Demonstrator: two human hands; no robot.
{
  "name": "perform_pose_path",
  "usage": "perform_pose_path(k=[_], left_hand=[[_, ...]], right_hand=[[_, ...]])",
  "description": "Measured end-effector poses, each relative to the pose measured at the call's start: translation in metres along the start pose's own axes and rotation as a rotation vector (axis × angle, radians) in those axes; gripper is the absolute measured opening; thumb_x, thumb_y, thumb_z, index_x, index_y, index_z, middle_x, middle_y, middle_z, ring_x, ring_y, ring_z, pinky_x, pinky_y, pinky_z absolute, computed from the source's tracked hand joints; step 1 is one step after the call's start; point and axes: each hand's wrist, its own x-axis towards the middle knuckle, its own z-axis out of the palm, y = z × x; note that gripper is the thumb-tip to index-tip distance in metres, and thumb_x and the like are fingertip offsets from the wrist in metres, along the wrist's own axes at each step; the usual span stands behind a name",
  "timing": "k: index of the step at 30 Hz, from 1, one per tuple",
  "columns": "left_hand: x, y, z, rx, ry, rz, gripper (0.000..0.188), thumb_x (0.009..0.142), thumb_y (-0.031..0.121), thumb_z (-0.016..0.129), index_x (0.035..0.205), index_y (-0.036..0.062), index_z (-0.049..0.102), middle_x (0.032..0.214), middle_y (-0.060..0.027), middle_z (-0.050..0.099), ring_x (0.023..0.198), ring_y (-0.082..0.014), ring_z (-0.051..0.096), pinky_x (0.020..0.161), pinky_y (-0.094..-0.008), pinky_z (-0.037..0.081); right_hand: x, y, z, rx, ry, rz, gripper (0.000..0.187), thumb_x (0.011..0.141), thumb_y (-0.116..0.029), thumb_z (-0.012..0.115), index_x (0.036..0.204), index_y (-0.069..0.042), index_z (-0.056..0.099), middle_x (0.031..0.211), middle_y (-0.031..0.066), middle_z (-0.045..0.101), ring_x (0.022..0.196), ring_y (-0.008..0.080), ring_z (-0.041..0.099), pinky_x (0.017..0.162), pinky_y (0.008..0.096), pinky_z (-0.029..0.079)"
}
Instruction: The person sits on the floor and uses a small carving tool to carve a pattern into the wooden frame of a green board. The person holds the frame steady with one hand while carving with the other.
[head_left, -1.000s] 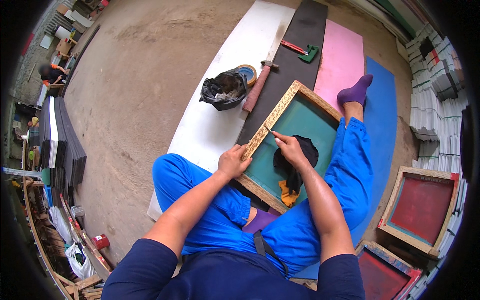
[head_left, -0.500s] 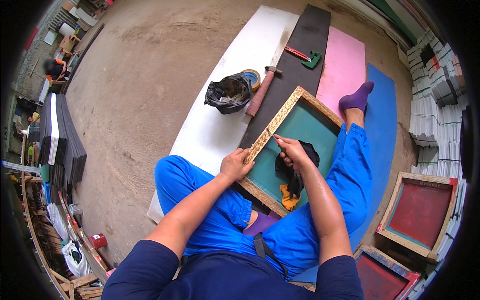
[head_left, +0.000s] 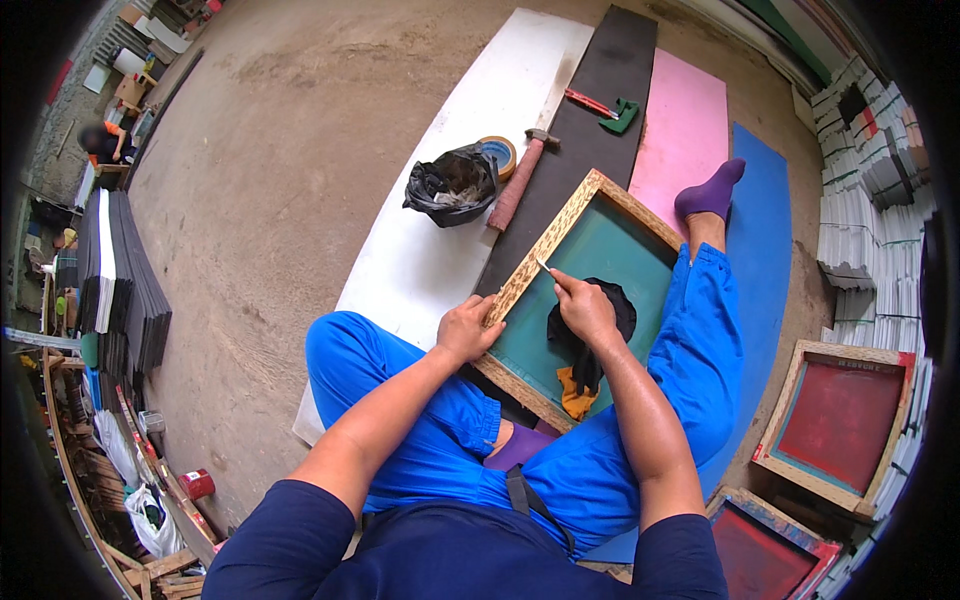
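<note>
We see a brown floor (head_left: 265,180) with a red tin (head_left: 198,484) at its lower left and, lying side by side from left to right, a white sheet (head_left: 395,275), a black sheet (head_left: 605,55), a pink sheet (head_left: 685,110) and a blue sheet (head_left: 765,260). On the white sheet we find an open black plastic bag (head_left: 440,190) with a roll of tape (head_left: 511,154) just beside it, while a hammer (head_left: 518,188) lies along the seam between the white sheet and the black sheet. Farther up the black sheet we spot a red cutter (head_left: 588,102) next to a green object (head_left: 624,117).
</note>
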Motion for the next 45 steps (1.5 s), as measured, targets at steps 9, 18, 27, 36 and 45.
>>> perform_pose_path(k=[9,18,27,36,45], left_hand=[[-0.001,0.001,-0.001,-0.029,0.022,0.015,0.056,0.088,0.037,0.077,0.134,0.0074,0.067,0.107,-0.0107,0.069,0.091,-0.0339,0.072,0.079,-0.0441,0.059],[-0.001,0.003,-0.001,-0.038,0.031,0.015,0.055,0.088,0.035,0.077,0.134,0.007,0.067,0.104,-0.0105,0.068,0.089,-0.0333,0.072,0.078,-0.0438,0.059],[0.0,0.003,-0.003,-0.053,0.051,0.02,0.054,0.087,0.034,0.078,0.132,0.0063,0.068,0.104,-0.0109,0.068,0.088,-0.0334,0.072,0.077,-0.0437,0.059],[0.001,0.005,-0.002,-0.024,0.042,0.014,0.055,0.086,0.033,0.079,0.132,0.0046,0.069,0.103,-0.0117,0.069,0.087,-0.0336,0.072,0.076,-0.0432,0.059],[0.0,0.001,0.001,-0.021,0.057,0.031,0.055,0.087,0.036,0.079,0.133,0.0062,0.068,0.105,-0.0108,0.07,0.09,-0.0335,0.072,0.079,-0.0436,0.059]], right_hand=[[-0.004,-0.019,-0.005,-0.172,-0.019,-0.023,0.04,0.103,-0.027,0.057,0.142,-0.025,0.067,0.103,0.0236,0.076,0.096,0.0436,0.074,0.086,0.0541,0.059],[-0.002,-0.043,0.0,-0.318,-0.052,0.04,0.041,0.103,-0.025,0.055,0.143,-0.023,0.065,0.096,0.0262,0.076,0.091,0.0449,0.075,0.081,0.0557,0.06],[-0.005,-0.035,-0.008,-0.24,-0.054,0.016,0.042,0.104,-0.024,0.054,0.145,-0.021,0.063,0.097,0.0283,0.075,0.095,0.0468,0.074,0.084,0.0579,0.058],[-0.002,-0.057,0.002,-0.393,-0.121,0.121,0.042,0.104,-0.023,0.054,0.143,-0.014,0.065,0.104,0.0233,0.077,0.095,0.0425,0.076,0.087,0.0524,0.059],[0.003,0.007,0.014,-0.004,-0.013,-0.027,0.038,0.105,-0.031,0.058,0.142,-0.027,0.067,0.111,0.0247,0.075,0.103,0.0461,0.072,0.091,0.0532,0.058]])
